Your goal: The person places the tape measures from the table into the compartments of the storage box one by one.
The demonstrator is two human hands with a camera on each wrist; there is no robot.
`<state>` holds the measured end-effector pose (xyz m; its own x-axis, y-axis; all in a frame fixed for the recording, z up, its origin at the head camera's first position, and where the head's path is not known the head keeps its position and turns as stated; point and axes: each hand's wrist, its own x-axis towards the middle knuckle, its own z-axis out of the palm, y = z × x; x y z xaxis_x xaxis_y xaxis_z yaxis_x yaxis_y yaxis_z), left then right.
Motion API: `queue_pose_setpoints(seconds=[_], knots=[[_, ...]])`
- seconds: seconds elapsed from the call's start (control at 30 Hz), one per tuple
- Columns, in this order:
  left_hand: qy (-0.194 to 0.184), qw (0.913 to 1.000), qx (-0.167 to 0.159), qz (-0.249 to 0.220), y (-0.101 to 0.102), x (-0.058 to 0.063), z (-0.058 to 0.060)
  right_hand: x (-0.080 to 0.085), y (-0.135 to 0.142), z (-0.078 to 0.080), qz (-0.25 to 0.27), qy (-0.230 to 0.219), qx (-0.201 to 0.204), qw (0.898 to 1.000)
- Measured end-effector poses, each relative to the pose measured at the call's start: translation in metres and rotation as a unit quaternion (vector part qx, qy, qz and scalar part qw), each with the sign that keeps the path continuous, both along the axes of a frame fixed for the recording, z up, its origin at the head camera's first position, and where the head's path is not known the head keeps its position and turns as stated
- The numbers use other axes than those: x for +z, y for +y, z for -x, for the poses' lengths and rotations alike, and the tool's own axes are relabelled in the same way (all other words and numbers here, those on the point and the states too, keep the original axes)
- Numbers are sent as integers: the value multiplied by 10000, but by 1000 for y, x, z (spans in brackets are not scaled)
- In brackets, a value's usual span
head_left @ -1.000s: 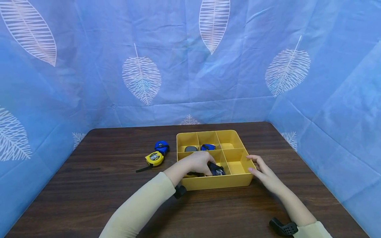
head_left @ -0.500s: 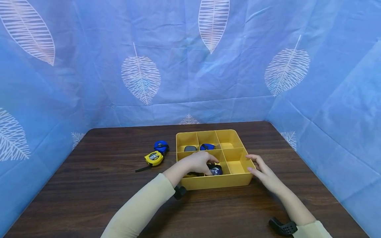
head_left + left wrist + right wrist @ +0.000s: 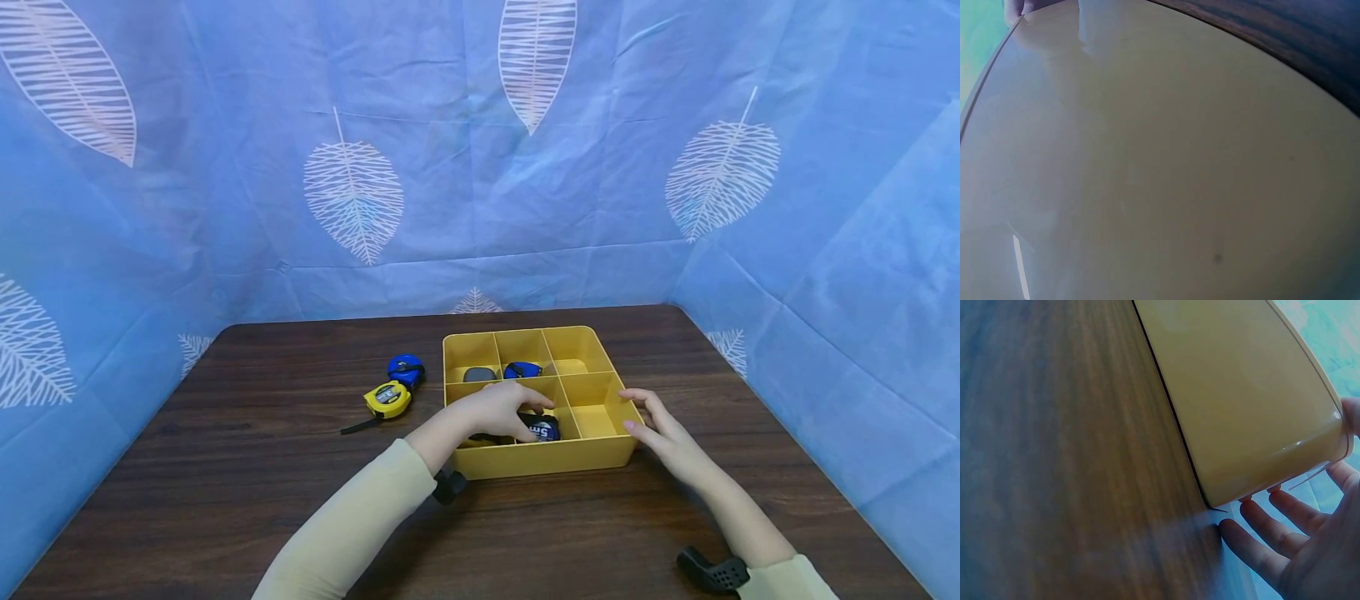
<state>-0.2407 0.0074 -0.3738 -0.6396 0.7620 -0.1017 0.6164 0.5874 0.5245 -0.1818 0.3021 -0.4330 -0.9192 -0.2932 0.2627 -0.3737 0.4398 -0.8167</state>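
A yellow six-compartment box (image 3: 543, 461) stands on the table. My left hand (image 3: 498, 408) reaches into its front middle compartment. Its fingers are loosely spread over a dark blue tape measure (image 3: 544, 428) marked 5m, which rests low in that compartment. In the left wrist view the box wall (image 3: 1166, 150) fills nearly everything, with a bit of the hand (image 3: 1013, 11) at the top corner. My right hand (image 3: 667, 437) touches the box's right side; in the right wrist view its extended fingers (image 3: 1272, 531) lie along the outer wall, at and below the rim.
Left of the box lie a yellow tape measure (image 3: 389, 400) with a black strap and a blue tape measure (image 3: 406, 370). The back compartments hold a grey rounded item (image 3: 479, 375) and a blue tape measure (image 3: 522, 370). A leaf-print blue curtain (image 3: 450, 208) encloses the table (image 3: 225, 450).
The dark blue tape measure has settled lower and flatter in the front middle compartment. My left fingers have loosened and straightened above it. The right hand stays at the box's side.
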Motion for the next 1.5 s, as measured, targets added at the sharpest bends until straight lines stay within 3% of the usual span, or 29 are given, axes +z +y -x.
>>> queue_pose_setpoints(seconds=[0.47, 1.1, 1.3, 1.5], knots=[[587, 9977, -158, 287, -3, 5, -7, 0, 0, -1, 41, 21, 80, 10000], [853, 9953, -354, -302, -13, 23, -10, 0, 1, 0, 28, 8, 82, 10000], [1044, 9930, -306, -457, -16, 25, -9, 0, 1, -1, -21, 58, 63, 10000], [1119, 9919, -191, -571, -19, 31, -14, 0, 0, -1, -31, 84, 64, 9999]])
